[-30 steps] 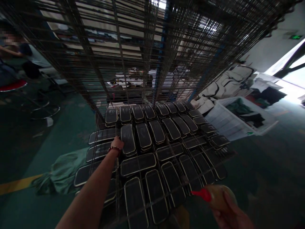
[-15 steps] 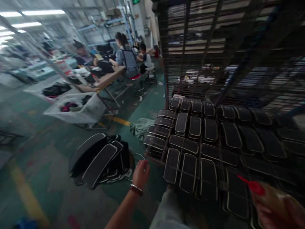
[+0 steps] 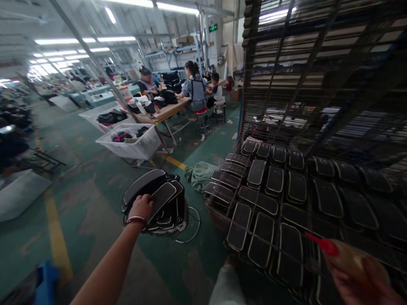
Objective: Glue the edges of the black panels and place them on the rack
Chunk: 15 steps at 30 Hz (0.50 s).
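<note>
While my right hand (image 3: 365, 281) grips a red-tipped bottle (image 3: 346, 255), my left hand (image 3: 141, 208) touches piled black panels (image 3: 163, 196), grip unclear.

No words can be read; the lit green sign (image 3: 213, 28) at the back and the red-white placard (image 3: 126, 93) are too small.

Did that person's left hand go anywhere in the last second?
Yes. Judged against the wire rack, the left hand has moved leftward, from the rack's dark panels to the separate pile of panels left of it.
</note>
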Motion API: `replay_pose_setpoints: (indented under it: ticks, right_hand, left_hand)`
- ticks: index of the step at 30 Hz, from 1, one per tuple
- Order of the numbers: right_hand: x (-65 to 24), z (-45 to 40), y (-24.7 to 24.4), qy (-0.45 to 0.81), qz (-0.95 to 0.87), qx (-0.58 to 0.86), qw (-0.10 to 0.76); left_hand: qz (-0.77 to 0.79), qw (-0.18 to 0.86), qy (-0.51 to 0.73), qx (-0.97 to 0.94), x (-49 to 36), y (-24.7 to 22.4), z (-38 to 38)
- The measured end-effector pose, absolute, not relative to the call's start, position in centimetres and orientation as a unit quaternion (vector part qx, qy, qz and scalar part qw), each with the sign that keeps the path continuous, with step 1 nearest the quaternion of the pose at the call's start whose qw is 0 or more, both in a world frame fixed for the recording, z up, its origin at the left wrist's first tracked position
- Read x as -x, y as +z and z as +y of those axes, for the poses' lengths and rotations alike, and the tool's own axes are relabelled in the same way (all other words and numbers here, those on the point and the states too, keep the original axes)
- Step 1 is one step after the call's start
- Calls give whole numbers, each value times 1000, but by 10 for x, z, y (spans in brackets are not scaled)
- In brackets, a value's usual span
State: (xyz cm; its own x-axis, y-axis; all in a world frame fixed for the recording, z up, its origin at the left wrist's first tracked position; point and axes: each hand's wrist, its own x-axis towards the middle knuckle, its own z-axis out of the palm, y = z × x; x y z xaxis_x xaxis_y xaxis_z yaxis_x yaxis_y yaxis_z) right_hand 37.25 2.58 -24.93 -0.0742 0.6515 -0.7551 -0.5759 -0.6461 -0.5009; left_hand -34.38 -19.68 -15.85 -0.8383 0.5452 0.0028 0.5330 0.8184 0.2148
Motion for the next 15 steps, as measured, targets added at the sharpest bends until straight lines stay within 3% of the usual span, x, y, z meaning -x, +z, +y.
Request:
replay_pose_setpoints:
  ticks: [7,15]
  right_hand:
    - [-344,25,-217,710,57,534,456]
    - [-328,20,-217,718,67,527,449]
  left_hand:
    - [953,39,43,-299,354,-169,-197]
    - [949,60,20,-309,361,-178,-199]
